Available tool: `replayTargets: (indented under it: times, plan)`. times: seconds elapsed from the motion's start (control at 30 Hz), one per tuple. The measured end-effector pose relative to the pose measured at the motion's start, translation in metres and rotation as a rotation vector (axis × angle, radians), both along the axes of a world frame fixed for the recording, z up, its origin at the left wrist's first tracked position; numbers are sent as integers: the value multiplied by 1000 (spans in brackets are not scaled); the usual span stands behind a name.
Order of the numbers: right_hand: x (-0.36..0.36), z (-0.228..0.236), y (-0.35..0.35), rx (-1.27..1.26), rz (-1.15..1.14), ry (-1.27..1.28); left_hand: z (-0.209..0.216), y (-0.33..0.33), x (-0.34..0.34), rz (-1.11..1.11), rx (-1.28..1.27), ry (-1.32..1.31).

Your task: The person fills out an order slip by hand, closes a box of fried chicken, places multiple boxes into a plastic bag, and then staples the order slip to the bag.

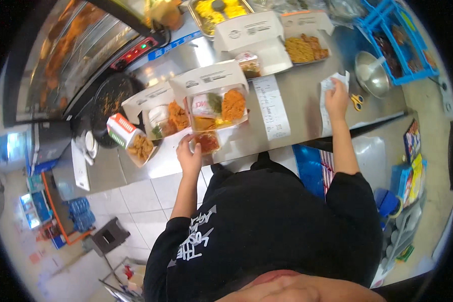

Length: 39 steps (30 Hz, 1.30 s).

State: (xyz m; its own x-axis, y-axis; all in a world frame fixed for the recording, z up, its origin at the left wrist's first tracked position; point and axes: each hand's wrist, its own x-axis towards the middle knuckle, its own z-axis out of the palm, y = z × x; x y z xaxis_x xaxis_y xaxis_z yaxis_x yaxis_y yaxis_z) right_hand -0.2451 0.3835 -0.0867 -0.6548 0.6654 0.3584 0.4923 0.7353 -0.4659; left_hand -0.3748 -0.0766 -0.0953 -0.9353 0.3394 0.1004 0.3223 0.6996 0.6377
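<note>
My left hand is at the counter's front edge, its thumb and fingers closed on the left side of a small clear tub of red sauce. Just behind it stands an open white meal box with orange fried chicken, a wrapped item and something green. My right hand grips a long white paper receipt on the right of the counter. A second receipt lies flat between my hands. Left of the meal box sit another open box and a carton of fried pieces.
Farther back are two more open boxes and a metal tray of yellow food. Yellow scissors, a steel bowl and a blue basket stand right. A black pan and a glass warming cabinet are left.
</note>
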Motion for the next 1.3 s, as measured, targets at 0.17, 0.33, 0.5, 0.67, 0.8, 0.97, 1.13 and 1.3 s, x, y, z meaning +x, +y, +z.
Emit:
replayTargets:
  times: [0.17, 0.33, 0.5, 0.67, 0.8, 0.97, 1.13, 1.3]
  plan:
    - [-84, -3, -151, -699, 469, -284, 9, -1, 14, -81, -140, 81]
    - [-112, -15, -176, -523, 442, -559, 16, -18, 25, -468, -505, -74]
    - [-37, 8, -166, -577, 396, -18, 1, -27, 24, -479, -391, 193]
    - [25, 58, -157, -530, 281, -369, 9, 8, -3, -374, -461, 56]
    - [43, 52, -193, -453, 330, -233, 17, -2, -29, -363, 47, -511]
    - [11, -15, -243, -656, 297, -384, 32, -39, -19, -229, 1011, -776]
    - [-37, 15, -258, -437, 250, 78, 49, -41, -25, -178, 239, -182]
    - [-11, -12, -239, -712, 429, 43, 16, -73, -24, -230, 33, -41]
